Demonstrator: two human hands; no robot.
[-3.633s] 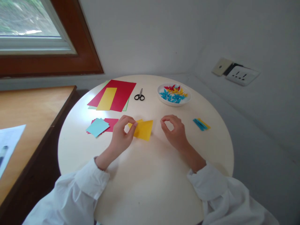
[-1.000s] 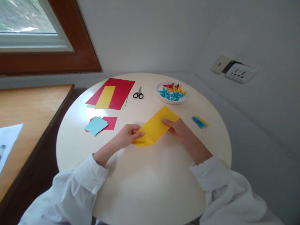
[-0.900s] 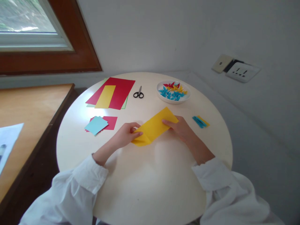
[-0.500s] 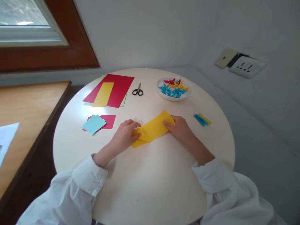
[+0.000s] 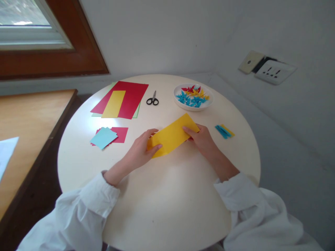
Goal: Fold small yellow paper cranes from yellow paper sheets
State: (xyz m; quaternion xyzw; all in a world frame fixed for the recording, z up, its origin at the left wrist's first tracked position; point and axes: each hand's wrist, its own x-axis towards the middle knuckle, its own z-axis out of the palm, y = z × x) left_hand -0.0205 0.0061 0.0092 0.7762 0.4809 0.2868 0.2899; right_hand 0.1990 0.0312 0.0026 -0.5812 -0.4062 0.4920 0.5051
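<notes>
A yellow strip of paper [image 5: 172,135] is stretched slantwise between my two hands, above the middle of the round white table [image 5: 167,195]. My left hand [image 5: 141,148] pinches its lower left end, thumb on the near face and fingers behind. At the upper right end my right hand [image 5: 201,137] grips it, thumb on top. The paper's underside and the fingertips behind it are hidden.
Scissors [image 5: 153,98] lie beyond the paper. A white dish [image 5: 193,108] holds several folded paper shapes. Red sheets [image 5: 140,94], a yellow strip [image 5: 114,104] and light blue squares [image 5: 104,138] lie left; blue strips [image 5: 223,131] lie right.
The fold at the left end of the yellow paper has been opened out, so it now looks flat. The left thumb has shifted onto its face, and the paper is raised slightly.
</notes>
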